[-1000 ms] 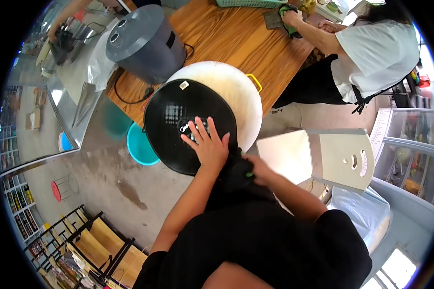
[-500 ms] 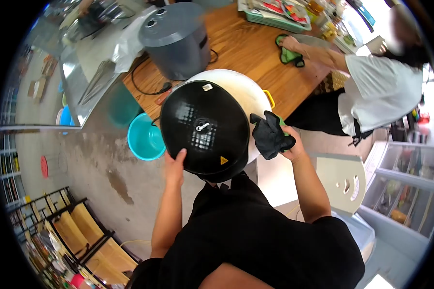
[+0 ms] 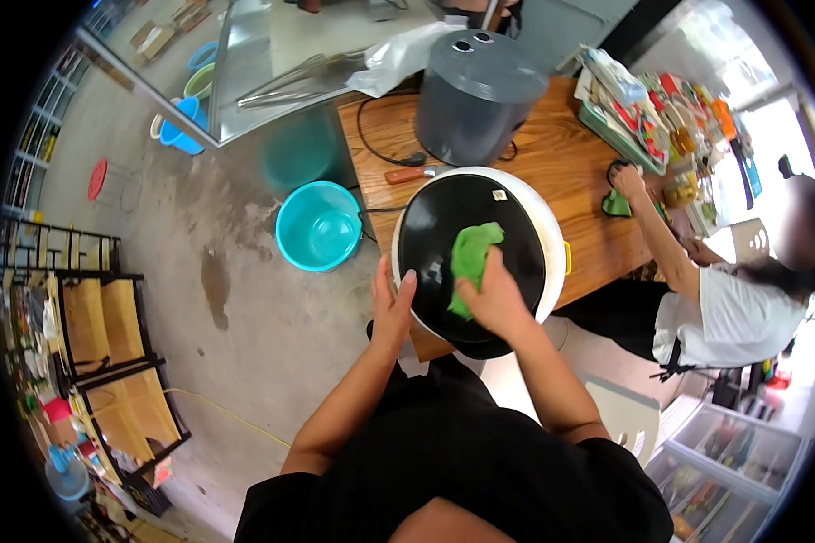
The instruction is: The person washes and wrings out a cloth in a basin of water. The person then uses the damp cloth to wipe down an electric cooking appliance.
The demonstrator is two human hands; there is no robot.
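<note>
A glossy black rounded appliance (image 3: 426, 244) with a small white sticker lies tilted over a large white round board or basin (image 3: 550, 237) with a yellow handle. My left hand (image 3: 393, 306) grips its left edge, thumb on top and fingers along the side. In my right hand (image 3: 496, 303) is a bunched green cloth (image 3: 473, 252), pressed onto the black surface; part of it is hidden under the fingers.
A grey lidded bucket-like appliance (image 3: 478, 100) stands behind on the wooden table (image 3: 587, 258), beside a red-handled tool (image 3: 407, 174). A turquoise basin (image 3: 319, 226) sits left on the floor. At right, a person (image 3: 743, 303) holds another green-and-black item (image 3: 616, 201).
My right hand has brought the cloth from the right side onto the black surface; its green face shows now instead of the dark one. The camera view has swung right.
</note>
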